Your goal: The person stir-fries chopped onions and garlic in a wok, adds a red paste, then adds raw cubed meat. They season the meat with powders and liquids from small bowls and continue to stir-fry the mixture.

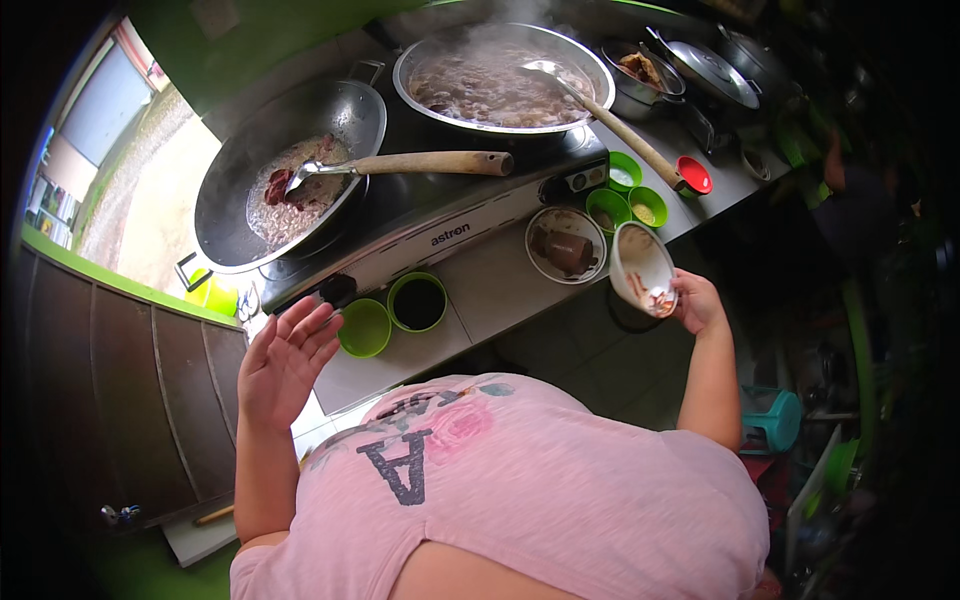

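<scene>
My right hand [699, 301] grips the rim of a white bowl [637, 262], tilted so that its inside shows, with reddish-brown residue in it. My left hand [289, 360] is raised with its fingers apart, and nothing is in it. Just beyond its fingertips stand a green bowl [365, 330] and another green bowl of dark liquid [418, 302]. In the wok [225, 187] on the left burner, a metal ladle with a wooden handle [435, 163] rests among bubbling liquid and a dark red lump [277, 186]. Left of the white bowl sits a dish with a brown block [568, 253].
A wide steaming pan [502, 82] of brown stew holds a second wooden-handled ladle [615, 124]. Small green bowls [609, 208] and a red bowl [694, 175] stand on the counter. Farther right are a pot with browned food [641, 71] and a metal lid [712, 71].
</scene>
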Demonstrator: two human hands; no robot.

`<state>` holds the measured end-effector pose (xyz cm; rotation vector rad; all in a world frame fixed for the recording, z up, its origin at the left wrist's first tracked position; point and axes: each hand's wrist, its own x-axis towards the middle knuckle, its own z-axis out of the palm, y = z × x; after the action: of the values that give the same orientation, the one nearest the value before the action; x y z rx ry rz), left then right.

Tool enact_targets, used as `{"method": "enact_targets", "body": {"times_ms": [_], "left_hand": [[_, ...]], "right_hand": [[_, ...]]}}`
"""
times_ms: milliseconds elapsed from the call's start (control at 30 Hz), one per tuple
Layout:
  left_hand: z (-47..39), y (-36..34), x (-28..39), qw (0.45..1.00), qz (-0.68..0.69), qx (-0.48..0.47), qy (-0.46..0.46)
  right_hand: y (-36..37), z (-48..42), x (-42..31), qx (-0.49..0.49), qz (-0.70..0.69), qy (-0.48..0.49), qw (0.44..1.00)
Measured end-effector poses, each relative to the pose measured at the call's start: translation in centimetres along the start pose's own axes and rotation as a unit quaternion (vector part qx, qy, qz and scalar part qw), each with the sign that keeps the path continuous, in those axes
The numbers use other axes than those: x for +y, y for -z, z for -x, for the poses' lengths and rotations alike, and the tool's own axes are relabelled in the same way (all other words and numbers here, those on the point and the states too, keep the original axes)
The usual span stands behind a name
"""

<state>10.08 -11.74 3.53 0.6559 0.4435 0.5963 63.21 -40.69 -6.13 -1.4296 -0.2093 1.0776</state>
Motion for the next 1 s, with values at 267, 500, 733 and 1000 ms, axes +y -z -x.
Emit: {"method": "enact_targets", "body": {"times_ms": [267,500,733,1000], "left_hand": [[1.0,1.9,-1.5,0.991,0.006,0.135,0.015],[1.7,1.3,-2.1,0.983,-0.026,0.184,-0.011],[2.5,1.3,-1.9,0.974,-0.088,0.202,-0.058],[3.2,0.9,2.1,0.680,-0.598,0.328,-0.271]], "right_hand": [[11.6,-15.7,-7.6,0.325,-0.260,0.237,0.878],[12.1,-25.9,-12.0,0.432,-0.259,0.220,0.836],[19.1,-29.8,-9.7,0.414,-0.297,0.175,0.842],[-5.1,-13.6,-21.8,0.448,-0.051,0.445,0.773]]}}
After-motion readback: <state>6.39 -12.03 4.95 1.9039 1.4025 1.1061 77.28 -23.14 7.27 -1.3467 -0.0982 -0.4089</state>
